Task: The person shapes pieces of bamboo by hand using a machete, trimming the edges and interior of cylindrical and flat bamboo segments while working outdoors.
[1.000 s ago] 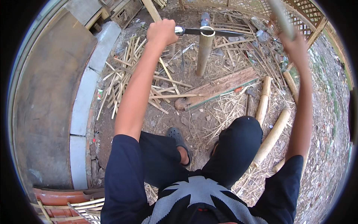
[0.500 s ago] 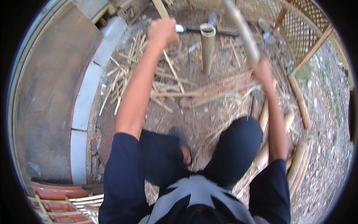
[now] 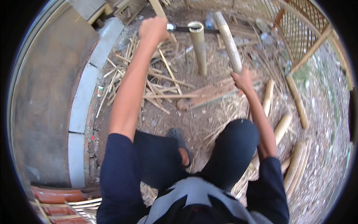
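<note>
My left hand (image 3: pixel 153 30) is closed around the handle end of a machete (image 3: pixel 182 29), mostly hidden in my fist. Its dark blade points right and lies across the top of an upright bamboo tube (image 3: pixel 198 52), which stands on the ground. A thick pale bamboo stick (image 3: pixel 229 44) is gripped at its lower end by my right hand (image 3: pixel 242 78). The stick slants up and left, crossing the outer part of the blade; whether they touch I cannot tell. A flat wooden strip (image 3: pixel 157 7) shows behind my left fist.
Split bamboo strips (image 3: pixel 149 87) lie heaped left of a reddish wooden plank (image 3: pixel 220 89). Several bamboo lengths (image 3: pixel 296 162) rest at my right. A low concrete edge (image 3: pixel 82 106) runs along the left. A lattice fence (image 3: pixel 298 33) stands far right.
The bamboo stick has swung down and left with my right hand and now crosses the machete blade. My left hand keeps its grip; the view has shifted slightly.
</note>
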A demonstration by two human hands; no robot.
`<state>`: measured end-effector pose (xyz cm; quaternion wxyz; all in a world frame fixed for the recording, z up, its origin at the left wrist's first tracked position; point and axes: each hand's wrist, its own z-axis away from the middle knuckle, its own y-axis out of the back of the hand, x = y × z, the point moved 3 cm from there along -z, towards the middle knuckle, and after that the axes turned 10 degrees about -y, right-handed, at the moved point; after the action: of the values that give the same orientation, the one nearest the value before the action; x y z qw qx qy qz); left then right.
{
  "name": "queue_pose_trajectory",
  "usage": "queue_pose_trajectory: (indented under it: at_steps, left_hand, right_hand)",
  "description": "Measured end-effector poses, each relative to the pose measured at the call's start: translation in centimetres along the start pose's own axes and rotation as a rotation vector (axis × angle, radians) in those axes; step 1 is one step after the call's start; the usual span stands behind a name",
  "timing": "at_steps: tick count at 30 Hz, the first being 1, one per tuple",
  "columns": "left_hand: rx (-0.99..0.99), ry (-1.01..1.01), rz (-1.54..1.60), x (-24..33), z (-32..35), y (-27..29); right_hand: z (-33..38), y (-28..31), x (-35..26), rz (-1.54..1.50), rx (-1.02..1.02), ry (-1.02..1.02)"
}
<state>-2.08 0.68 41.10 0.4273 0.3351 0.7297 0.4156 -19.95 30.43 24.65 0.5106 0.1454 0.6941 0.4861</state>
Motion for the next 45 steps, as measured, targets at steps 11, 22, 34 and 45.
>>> queue_pose_trajectory:
  at_steps: [11,22,34,45]
  left_hand:
    - [0.054,-0.141,0.005,1.4,-2.9,2.4]
    - [0.002,-0.138,-0.061,-0.5,-3.1,1.6]
    - [-0.105,-0.13,-0.187,-0.2,-3.1,3.0]
    - [-0.02,-0.137,-0.19,1.9,-3.1,3.9]
  right_hand:
    - [2.5,22.2,-9.1,-0.64,0.816,0.403]
    - [1.3,20.1,-6.6,-0.468,0.324,-0.052]
    - [1.3,-0.8,2.3,-0.601,-0.156,-0.275]
    - [0.7,5.3,-1.9,-0.662,0.558,0.071]
